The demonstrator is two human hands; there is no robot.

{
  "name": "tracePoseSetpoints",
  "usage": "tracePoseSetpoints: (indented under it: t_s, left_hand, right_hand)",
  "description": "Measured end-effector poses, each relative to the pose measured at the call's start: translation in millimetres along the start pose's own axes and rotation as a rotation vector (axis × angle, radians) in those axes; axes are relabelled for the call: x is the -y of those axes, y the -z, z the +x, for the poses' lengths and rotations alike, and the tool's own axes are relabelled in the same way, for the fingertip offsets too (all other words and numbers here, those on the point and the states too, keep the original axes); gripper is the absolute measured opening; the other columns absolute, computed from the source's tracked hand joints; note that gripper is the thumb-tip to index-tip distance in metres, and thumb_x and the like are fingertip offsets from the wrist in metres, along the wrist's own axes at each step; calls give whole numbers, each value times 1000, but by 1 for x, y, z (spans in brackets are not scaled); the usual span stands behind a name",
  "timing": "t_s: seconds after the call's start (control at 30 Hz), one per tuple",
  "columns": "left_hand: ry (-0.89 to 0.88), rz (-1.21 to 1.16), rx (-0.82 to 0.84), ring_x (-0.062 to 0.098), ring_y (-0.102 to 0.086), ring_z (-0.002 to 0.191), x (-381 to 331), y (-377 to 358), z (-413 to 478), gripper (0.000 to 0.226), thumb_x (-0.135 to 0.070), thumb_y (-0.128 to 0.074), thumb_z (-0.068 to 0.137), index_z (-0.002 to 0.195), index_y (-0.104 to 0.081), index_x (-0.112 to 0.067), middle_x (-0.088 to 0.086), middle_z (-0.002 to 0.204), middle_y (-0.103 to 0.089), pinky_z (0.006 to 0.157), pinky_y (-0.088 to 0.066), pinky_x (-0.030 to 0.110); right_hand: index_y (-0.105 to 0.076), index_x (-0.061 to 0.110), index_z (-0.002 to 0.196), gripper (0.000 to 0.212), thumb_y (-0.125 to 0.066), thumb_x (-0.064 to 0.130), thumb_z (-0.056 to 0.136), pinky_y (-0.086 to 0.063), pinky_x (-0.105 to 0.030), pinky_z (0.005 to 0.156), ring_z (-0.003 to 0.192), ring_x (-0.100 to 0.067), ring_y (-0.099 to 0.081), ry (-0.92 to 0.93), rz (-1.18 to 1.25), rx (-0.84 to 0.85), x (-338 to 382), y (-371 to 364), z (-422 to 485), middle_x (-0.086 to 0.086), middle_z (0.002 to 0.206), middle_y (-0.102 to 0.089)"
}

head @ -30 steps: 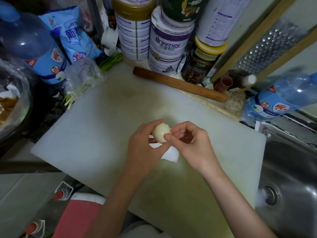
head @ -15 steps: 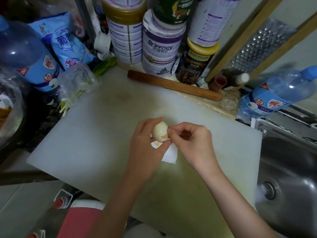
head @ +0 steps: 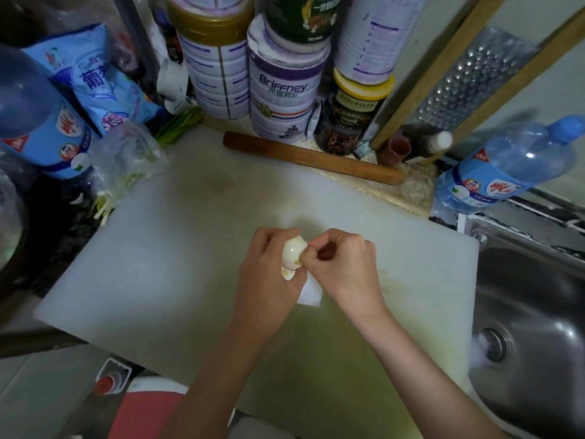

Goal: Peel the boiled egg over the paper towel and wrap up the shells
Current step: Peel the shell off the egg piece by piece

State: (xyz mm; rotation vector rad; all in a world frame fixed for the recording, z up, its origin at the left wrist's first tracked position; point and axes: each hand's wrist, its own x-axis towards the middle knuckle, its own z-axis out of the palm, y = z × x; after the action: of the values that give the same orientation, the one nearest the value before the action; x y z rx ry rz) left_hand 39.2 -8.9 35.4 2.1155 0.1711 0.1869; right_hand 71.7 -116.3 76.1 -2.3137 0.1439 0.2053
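My left hand (head: 269,277) grips a pale boiled egg (head: 292,252), held just above the white cutting board (head: 177,248). My right hand (head: 343,267) has thumb and forefinger pinched against the egg's right side, on a patch of shell. A small white paper towel (head: 311,294) lies on the board under both hands, mostly hidden by them. A bit of shell (head: 288,274) shows on the towel below the egg.
A wooden rolling pin (head: 313,160) lies along the board's far edge, with several tins and jars behind it. Blue water bottles stand at the left (head: 34,122) and right (head: 506,166). A steel sink (head: 531,327) adjoins the board on the right. Bagged greens (head: 126,166) lie at the left.
The egg has been turned in my left hand and my right fingers have shifted along its side, picking at the shell. Both hands stay over the towel.
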Motion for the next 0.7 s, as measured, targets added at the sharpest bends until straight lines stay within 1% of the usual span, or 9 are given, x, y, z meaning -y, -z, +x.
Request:
tracePoseSetpoints:
  t_s: [0.13,0.2,0.27,0.37,0.4,0.47,0.53,0.6,0.7]
  left_hand:
    - [-15,-11,-3,16,-58,90,3,4,4,46,-4,-76,68,111,-63,-14,1,106,-56,73,-52,31]
    - [-21,-7,3,17,-59,89,3,6,5,43,-6,-77,69,110,-64,-14,1,105,-58,72,-52,32]
    - [-27,4,2,16,-60,88,4,7,6,42,-9,-78,69,108,-65,-16,-2,104,-60,72,-51,30]
    - [-22,38,8,18,-58,95,6,10,6,43,-13,-79,68,108,-65,-20,-6,106,-63,78,-47,29]
    - [-23,55,8,17,-57,98,6,11,6,43,-14,-79,68,109,-65,-21,-8,107,-63,81,-44,26]
    - [-23,69,7,17,-54,100,6,12,5,44,-14,-78,68,110,-65,-22,-9,108,-63,82,-41,23]
    - [-16,43,12,17,-54,101,6,12,5,44,-12,-77,69,110,-64,-21,-9,108,-63,84,-46,30]
    - [-12,14,21,18,-55,101,6,12,5,45,-10,-76,68,111,-64,-21,-8,109,-63,84,-49,38]
    - [-6,4,25,19,-56,100,7,14,5,46,-10,-76,67,111,-65,-21,-7,109,-65,83,-50,42]
  right_hand:
    - [-70,17,71,9,-65,13,76,-51,-16,68,65,-1,-64,34,54,25,-4,-1,1,10,67,-71]
    - [-70,17,72,9,-65,12,77,-51,-15,69,66,-1,-64,52,56,24,-6,-2,1,9,68,-71]
    - [-71,16,72,9,-65,12,77,-51,-16,69,66,-1,-64,72,43,27,-8,-1,2,9,67,-71]
    - [-72,14,76,5,-67,13,79,-52,-18,70,67,-1,-64,119,28,32,-9,-1,2,7,69,-72]
    - [-72,13,79,5,-67,12,80,-53,-19,71,66,-3,-65,145,23,31,-10,-1,1,6,70,-72]
    - [-73,13,90,12,-66,9,80,-55,-21,73,67,-5,-66,198,9,28,-9,-2,-1,3,72,-73]
    - [-73,15,95,18,-65,6,80,-55,-22,72,66,-7,-66,260,-9,19,-8,-1,-2,2,72,-72]
    - [-73,14,94,19,-64,5,81,-55,-25,70,65,-11,-66,311,-38,18,-8,-1,-4,-1,71,-71]
    - [-73,11,94,18,-65,3,80,-56,-29,69,64,-15,-65,357,-57,26,-8,0,-3,-3,71,-70]
